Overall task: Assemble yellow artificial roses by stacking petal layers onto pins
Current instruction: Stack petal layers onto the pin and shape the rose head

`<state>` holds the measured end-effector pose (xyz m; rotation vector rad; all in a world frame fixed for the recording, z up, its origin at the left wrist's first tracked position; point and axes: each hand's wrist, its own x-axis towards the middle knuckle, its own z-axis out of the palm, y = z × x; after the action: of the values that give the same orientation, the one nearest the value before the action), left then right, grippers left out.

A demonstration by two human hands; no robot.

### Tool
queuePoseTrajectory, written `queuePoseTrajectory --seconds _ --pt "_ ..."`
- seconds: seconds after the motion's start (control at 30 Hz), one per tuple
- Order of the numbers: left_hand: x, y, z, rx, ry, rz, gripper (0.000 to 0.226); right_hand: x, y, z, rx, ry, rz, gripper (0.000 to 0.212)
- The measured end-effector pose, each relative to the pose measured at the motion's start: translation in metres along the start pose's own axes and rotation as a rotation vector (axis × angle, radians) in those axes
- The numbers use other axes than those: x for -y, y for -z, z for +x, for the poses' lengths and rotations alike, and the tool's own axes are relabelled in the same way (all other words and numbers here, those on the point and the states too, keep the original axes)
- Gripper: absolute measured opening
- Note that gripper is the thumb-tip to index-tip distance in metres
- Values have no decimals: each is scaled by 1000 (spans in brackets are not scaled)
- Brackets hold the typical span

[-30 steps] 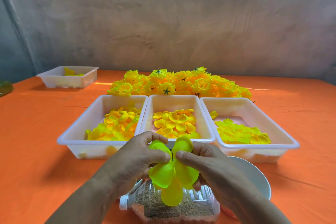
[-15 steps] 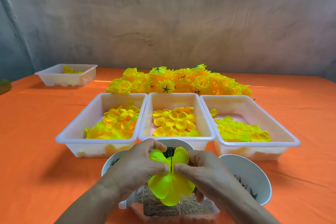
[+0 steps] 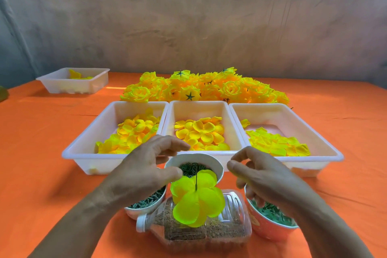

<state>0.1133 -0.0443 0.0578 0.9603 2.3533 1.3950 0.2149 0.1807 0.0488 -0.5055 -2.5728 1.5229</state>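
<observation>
1. Nearest the camera, a clear plastic bottle [image 3: 211, 233] lay on its side on the orange tablecloth [image 3: 39, 178], part-filled with brown grit, its white cap [image 3: 142, 223] pointing left.
2. A thin dark pin [image 3: 196, 180] stood upright from the bottle, and a yellow-green petal layer [image 3: 198, 200] sat threaded on it, spread flat with the pin's tip above it.
3. The left hand [image 3: 142, 166] hovered just left of the petal layer, fingers relaxed and spread, holding nothing; whether its thumb brushed a petal edge could not be told.
4. The right hand [image 3: 265, 177] hovered to the right, apart from the petals, fingers loosely bent and gripping nothing.
5. Three vessels of green parts ringed the bottle: a left bowl [image 3: 146, 208], a middle bowl [image 3: 218, 168] and an orange cup [image 3: 270, 229].
6. Behind them three white trays stood side by side, each holding loose yellow petals: left tray [image 3: 88, 156], middle tray [image 3: 196, 111], right tray [image 3: 310, 158].
7. Beyond the trays lay a heap of finished yellow roses [image 3: 205, 90].
8. Far left, well apart, a smaller tray [image 3: 62, 88] held a few yellow petals.
</observation>
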Motion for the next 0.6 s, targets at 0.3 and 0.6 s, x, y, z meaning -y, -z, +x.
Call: queuePoseTrajectory --seconds 0.3,0.6 --pt "14 -50 6 186 -106 -45 29 -7 1 5 -2 5 -7 10" --pt "30 -69 4 123 -59 10 16 -8 10 14 -35 -5 -4 10"
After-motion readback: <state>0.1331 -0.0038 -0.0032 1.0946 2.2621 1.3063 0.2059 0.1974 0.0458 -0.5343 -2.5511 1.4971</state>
